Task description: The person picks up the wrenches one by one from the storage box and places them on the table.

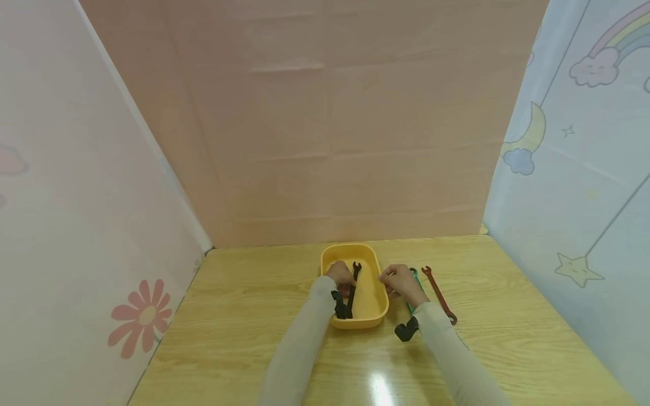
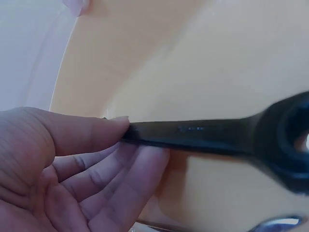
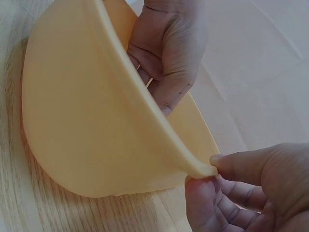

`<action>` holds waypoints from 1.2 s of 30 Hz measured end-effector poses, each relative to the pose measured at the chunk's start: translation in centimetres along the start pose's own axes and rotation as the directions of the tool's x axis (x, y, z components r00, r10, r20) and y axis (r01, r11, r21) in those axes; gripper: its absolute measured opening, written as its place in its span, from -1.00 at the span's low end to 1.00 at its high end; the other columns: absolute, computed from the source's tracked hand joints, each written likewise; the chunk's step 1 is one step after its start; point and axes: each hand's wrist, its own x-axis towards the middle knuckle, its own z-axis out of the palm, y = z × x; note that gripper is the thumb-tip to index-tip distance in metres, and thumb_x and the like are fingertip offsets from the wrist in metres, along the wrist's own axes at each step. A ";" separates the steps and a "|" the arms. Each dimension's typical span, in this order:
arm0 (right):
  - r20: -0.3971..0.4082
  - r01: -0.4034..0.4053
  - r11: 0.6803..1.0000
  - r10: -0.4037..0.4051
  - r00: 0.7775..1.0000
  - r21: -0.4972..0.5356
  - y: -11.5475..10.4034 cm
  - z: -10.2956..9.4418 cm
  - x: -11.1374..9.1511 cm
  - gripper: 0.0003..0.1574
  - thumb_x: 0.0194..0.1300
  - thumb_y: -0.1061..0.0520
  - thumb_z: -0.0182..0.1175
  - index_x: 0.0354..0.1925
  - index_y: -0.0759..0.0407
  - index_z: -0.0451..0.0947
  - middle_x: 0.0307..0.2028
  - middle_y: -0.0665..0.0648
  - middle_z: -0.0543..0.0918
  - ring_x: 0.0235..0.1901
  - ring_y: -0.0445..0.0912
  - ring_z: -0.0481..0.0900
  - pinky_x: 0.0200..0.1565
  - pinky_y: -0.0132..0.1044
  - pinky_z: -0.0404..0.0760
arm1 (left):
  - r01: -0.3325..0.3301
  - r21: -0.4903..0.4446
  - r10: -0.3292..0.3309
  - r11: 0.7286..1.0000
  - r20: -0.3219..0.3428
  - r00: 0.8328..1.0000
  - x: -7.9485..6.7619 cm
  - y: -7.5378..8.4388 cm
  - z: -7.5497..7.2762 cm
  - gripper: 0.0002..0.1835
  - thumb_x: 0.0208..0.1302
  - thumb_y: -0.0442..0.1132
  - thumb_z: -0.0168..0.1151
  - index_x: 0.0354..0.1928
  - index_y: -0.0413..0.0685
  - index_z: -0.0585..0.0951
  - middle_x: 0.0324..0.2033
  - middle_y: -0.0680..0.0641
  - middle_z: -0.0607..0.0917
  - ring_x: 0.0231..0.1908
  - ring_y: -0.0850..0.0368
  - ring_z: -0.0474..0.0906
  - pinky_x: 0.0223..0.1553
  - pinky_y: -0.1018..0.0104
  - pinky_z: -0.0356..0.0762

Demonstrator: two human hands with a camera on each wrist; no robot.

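Note:
In the head view a yellow plastic bin (image 1: 369, 296) stands on the table. My left hand (image 1: 341, 274) reaches into it and pinches a black wrench (image 1: 356, 270) between thumb and fingers. The left wrist view has the thumb on top of the black wrench (image 2: 203, 136), its ring end pointing right. My right hand (image 1: 401, 281) is at the bin's right side. Seen from the right wrist, the right hand (image 3: 246, 193) pinches the rim of the bin (image 3: 87, 121) between thumb and fingers, while the left hand (image 3: 171, 48) dips behind the near wall.
On the table right of the bin lie a green wrench (image 1: 416, 276), partly hidden by the right hand and wrist, and a red wrench (image 1: 438, 290). A shiny metal piece (image 2: 280, 223) shows low in the left wrist view. Patterned panels (image 1: 574, 225) flank the wooden table (image 1: 244, 316).

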 end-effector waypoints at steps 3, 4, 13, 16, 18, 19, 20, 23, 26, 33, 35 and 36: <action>0.003 0.004 1.000 -0.004 1.000 0.005 0.0 0.2 0.1 -0.75 0.44 0.22 0.16 -0.12 0.45 0.58 -0.39 0.34 0.64 -0.54 -0.08 0.59 -0.42 -0.15 0.70 | -0.012 -0.055 0.012 0.998 -0.004 1.000 0.2 -0.5 -0.1 -0.73 0.16 -0.44 0.39 -0.66 -0.19 0.58 -0.72 -0.09 0.59 -0.74 0.11 0.49 -0.70 0.31 0.51; 0.004 0.005 1.000 -0.005 1.000 0.005 -0.1 0.3 0.1 -0.75 0.44 0.22 0.16 -0.11 0.45 0.58 -0.39 0.34 0.64 -0.54 -0.08 0.60 -0.43 -0.15 0.70 | -0.013 -0.092 0.012 0.996 -0.004 1.000 0.2 -0.6 -0.3 -0.71 0.17 -0.44 0.38 -0.66 -0.17 0.57 -0.71 -0.08 0.59 -0.73 0.12 0.49 -0.69 0.31 0.52; 0.015 -0.008 1.000 0.008 1.000 0.019 0.0 0.7 0.3 -0.73 0.45 0.20 0.16 -0.07 0.44 0.57 -0.34 0.37 0.64 -0.51 -0.04 0.62 -0.38 -0.11 0.71 | -0.017 -0.469 0.032 0.883 0.024 0.999 0.0 0.0 -2.2 -0.93 0.24 -0.47 0.33 -0.35 -0.23 0.62 -0.45 -0.15 0.70 -0.55 0.10 0.64 -0.26 0.04 0.71; 0.014 -0.001 1.000 0.001 1.000 0.015 0.1 1.0 0.4 -0.72 0.44 0.20 0.17 -0.08 0.45 0.57 -0.37 0.36 0.64 -0.53 -0.06 0.60 -0.41 -0.13 0.71 | -0.001 -0.519 0.039 0.855 0.061 0.997 0.0 0.4 -2.9 -0.93 0.25 -0.46 0.33 -0.31 -0.23 0.60 -0.41 -0.15 0.70 -0.51 0.09 0.66 -0.27 0.10 0.71; 0.011 0.000 1.000 -0.001 1.000 0.006 0.1 1.1 0.4 -0.73 0.44 0.20 0.17 -0.09 0.44 0.57 -0.39 0.34 0.64 -0.54 -0.07 0.60 -0.42 -0.15 0.70 | 0.001 -0.536 0.052 0.844 0.083 0.995 0.1 0.5 -3.4 -0.93 0.25 -0.45 0.33 -0.31 -0.22 0.61 -0.40 -0.14 0.70 -0.50 0.09 0.67 -0.31 0.16 0.71; 0.008 0.003 1.000 -0.003 1.000 -0.002 0.2 1.2 0.5 -0.73 0.44 0.19 0.17 -0.09 0.44 0.57 -0.40 0.33 0.64 -0.55 -0.07 0.60 -0.42 -0.15 0.70 | 0.001 -0.544 0.062 0.839 0.097 0.993 0.0 0.6 -3.7 -0.94 0.26 -0.46 0.32 -0.31 -0.23 0.61 -0.40 -0.14 0.70 -0.50 0.08 0.67 -0.33 0.18 0.71; 0.006 0.003 1.000 -0.003 1.000 -0.008 0.2 1.2 0.6 -0.73 0.45 0.20 0.16 -0.09 0.44 0.57 -0.40 0.33 0.64 -0.55 -0.07 0.60 -0.42 -0.14 0.70 | -0.003 -0.546 0.072 0.838 0.105 0.992 0.0 0.7 -3.9 -0.93 0.26 -0.45 0.32 -0.31 -0.21 0.60 -0.39 -0.14 0.70 -0.49 0.07 0.68 -0.35 0.21 0.71; 0.000 -0.007 1.000 0.007 1.000 -0.010 0.3 1.3 0.7 -0.73 0.46 0.20 0.15 -0.07 0.44 0.57 -0.37 0.33 0.64 -0.53 -0.07 0.61 -0.39 -0.11 0.71 | -0.031 -0.539 0.114 0.842 0.120 0.986 -0.4 0.9 -4.7 -0.96 0.29 -0.43 0.30 -0.28 -0.23 0.61 -0.36 -0.15 0.71 -0.49 0.07 0.68 -0.36 0.23 0.71; -0.001 -0.007 1.000 0.007 1.000 -0.002 0.2 1.3 0.6 -0.72 0.47 0.21 0.13 -0.05 0.45 0.56 -0.32 0.37 0.65 -0.50 -0.03 0.63 -0.36 -0.08 0.72 | -0.066 -0.527 0.152 0.848 0.121 0.981 -0.9 1.1 -5.2 -0.94 0.32 -0.42 0.28 -0.20 -0.25 0.61 -0.33 -0.15 0.70 -0.47 0.08 0.68 -0.33 0.22 0.71; 0.020 0.006 1.000 -0.007 1.000 0.027 0.2 1.6 0.5 -0.72 0.48 0.22 0.12 -0.03 0.47 0.54 -0.33 0.36 0.64 -0.48 -0.02 0.64 -0.34 -0.07 0.72 | -0.094 -0.524 0.157 0.846 0.076 0.985 -1.4 0.5 -6.8 -0.83 0.32 -0.38 0.30 -0.09 -0.27 0.61 -0.34 -0.10 0.68 -0.44 0.10 0.67 -0.22 0.18 0.71; 0.018 0.004 0.999 -0.004 1.000 0.037 0.2 1.7 0.5 -0.73 0.47 0.22 0.13 -0.04 0.47 0.55 -0.34 0.35 0.63 -0.49 -0.03 0.62 -0.37 -0.09 0.71 | -0.101 -0.530 0.157 0.842 0.062 0.986 -1.4 0.1 -7.4 -0.78 0.31 -0.38 0.31 -0.04 -0.29 0.60 -0.34 -0.11 0.68 -0.43 0.10 0.67 -0.24 0.19 0.71; 0.022 0.010 0.999 -0.010 1.000 0.032 0.2 1.8 0.5 -0.72 0.47 0.23 0.12 -0.04 0.48 0.54 -0.34 0.37 0.63 -0.48 -0.01 0.63 -0.37 -0.10 0.71 | -0.099 -0.534 0.154 0.840 0.060 0.986 -1.5 0.0 -7.7 -0.75 0.31 -0.38 0.31 0.00 -0.31 0.59 -0.34 -0.11 0.68 -0.43 0.10 0.67 -0.24 0.19 0.71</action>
